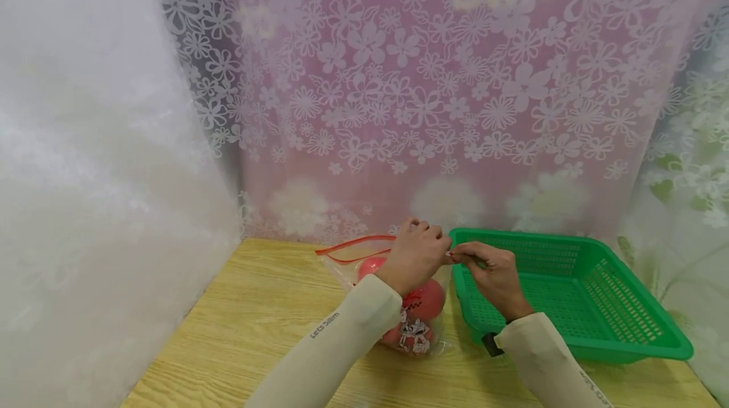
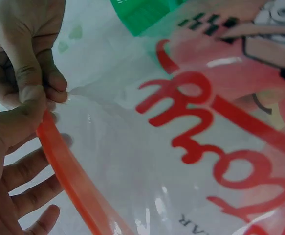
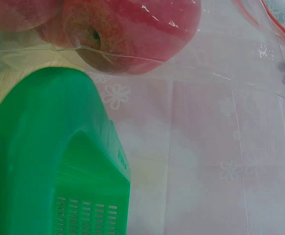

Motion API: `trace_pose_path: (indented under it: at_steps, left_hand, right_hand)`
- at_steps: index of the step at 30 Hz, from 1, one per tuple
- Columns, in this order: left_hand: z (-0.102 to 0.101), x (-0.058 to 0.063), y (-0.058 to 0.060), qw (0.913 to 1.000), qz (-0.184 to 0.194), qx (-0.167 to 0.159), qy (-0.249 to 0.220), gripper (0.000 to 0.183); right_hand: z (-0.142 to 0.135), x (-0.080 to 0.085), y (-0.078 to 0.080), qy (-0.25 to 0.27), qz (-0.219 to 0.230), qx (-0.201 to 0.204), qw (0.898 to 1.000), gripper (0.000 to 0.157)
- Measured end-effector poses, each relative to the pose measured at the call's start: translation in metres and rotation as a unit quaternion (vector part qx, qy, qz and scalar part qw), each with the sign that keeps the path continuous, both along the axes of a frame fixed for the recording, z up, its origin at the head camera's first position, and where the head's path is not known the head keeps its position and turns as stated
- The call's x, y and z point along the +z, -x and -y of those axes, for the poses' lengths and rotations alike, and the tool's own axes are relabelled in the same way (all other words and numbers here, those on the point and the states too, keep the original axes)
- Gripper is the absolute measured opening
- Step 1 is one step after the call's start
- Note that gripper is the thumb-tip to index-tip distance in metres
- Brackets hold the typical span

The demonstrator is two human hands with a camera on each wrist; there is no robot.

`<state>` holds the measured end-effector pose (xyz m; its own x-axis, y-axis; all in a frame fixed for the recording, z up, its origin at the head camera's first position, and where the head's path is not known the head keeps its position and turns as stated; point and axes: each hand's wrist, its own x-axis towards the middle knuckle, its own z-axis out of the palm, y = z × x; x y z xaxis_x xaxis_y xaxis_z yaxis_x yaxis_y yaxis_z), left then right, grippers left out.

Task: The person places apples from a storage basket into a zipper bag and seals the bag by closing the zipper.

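Observation:
A clear zip bag (image 2: 118,147) with red lettering and cartoon print holds several red apples (image 3: 137,29). It stands on the table left of the green basket. Along its mouth runs an orange-red zip strip (image 2: 66,176), and the mouth gapes at the left end in the head view. My left hand (image 1: 418,256) pinches the strip near the bag's right corner, thumb on top, other fingers behind the bag. Beside it, my right hand (image 1: 495,275) pinches the very corner between thumb and fingertips. In the right wrist view only a fingertip shows at the right edge.
A green plastic basket (image 1: 575,352) with slotted walls stands right of the bag, under the right forearm. The wood-grain table (image 1: 245,313) extends to the left. Flowered pink curtain (image 1: 398,111) hangs behind, with pale sheeting on both sides.

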<state>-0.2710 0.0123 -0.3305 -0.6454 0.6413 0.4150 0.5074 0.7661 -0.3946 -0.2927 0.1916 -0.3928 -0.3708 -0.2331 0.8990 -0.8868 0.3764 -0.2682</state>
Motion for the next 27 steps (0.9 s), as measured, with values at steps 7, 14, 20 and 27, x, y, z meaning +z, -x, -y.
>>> trace_pose_path:
  at_steps: [7,14,20,27]
  left_hand:
    - [-0.0014,-0.0006,0.0031,0.9998,-0.009,0.002,0.017,0.019]
    - [-0.0011,-0.0018,0.0064,0.9998,-0.003,-0.019,-0.003,0.012]
    - [-0.0008,0.0000,0.0078,0.9996,0.012,-0.025,-0.003,0.009]
    - [-0.0007,-0.0009,0.0086,0.9987,0.036,-0.034,-0.016,0.013]
  right_hand:
    - [-0.0019,-0.0035,0.0031,0.000,-0.015,-0.005,1.000,0.037]
    - [-0.0039,0.0007,-0.0011,-0.007,0.019,0.022,1.000,0.035]
    - [-0.0056,0.0002,-0.0003,-0.007,0.034,0.040,0.999,0.031]
    - [-0.0062,-0.0006,-0.0001,-0.013,0.032,0.030,0.999,0.033]
